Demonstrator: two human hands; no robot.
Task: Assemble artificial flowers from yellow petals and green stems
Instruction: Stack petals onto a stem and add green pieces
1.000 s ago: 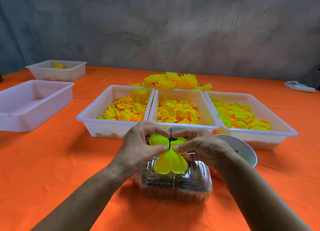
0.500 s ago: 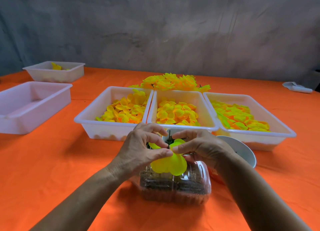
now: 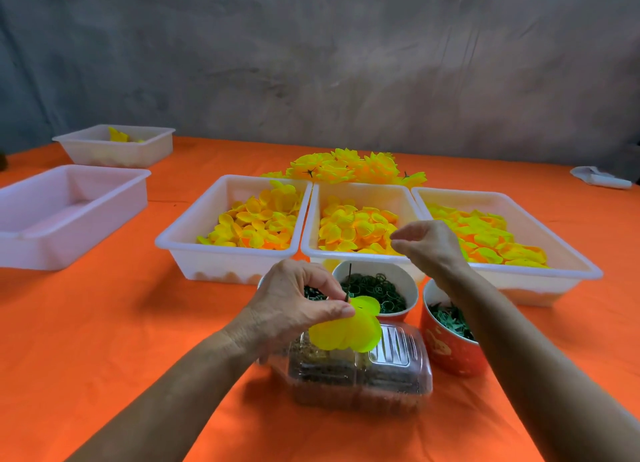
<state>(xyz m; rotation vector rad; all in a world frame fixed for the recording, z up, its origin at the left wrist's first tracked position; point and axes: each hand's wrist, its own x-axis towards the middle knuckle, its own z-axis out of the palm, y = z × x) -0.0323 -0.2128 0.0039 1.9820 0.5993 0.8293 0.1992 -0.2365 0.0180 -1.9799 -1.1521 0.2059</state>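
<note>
My left hand point(image 3: 294, 305) pinches a thin green stem point(image 3: 349, 281) with a yellow-green petal piece point(image 3: 349, 330) threaded on it, held above a clear plastic box point(image 3: 363, 375). My right hand point(image 3: 427, 245) hovers over the front rim of the middle petal tray point(image 3: 349, 257), fingers loosely curled and apart, holding nothing I can see. Three white trays hold loose yellow petals: the left petal tray point(image 3: 194, 250), the middle one and the right petal tray point(image 3: 568, 267). Finished yellow flowers point(image 3: 346, 167) lie behind them.
A white cup point(image 3: 408, 278) of green rings and a red cup point(image 3: 450, 354) of green parts stand in front of the trays. An empty white bin point(image 3: 114, 205) and a far bin point(image 3: 152, 146) sit at the left. A white object point(image 3: 601, 177) lies far right.
My right hand let go of the flower and rose toward the middle tray. My left hand keeps the stem and petal, now alone. The two cups are uncovered.
</note>
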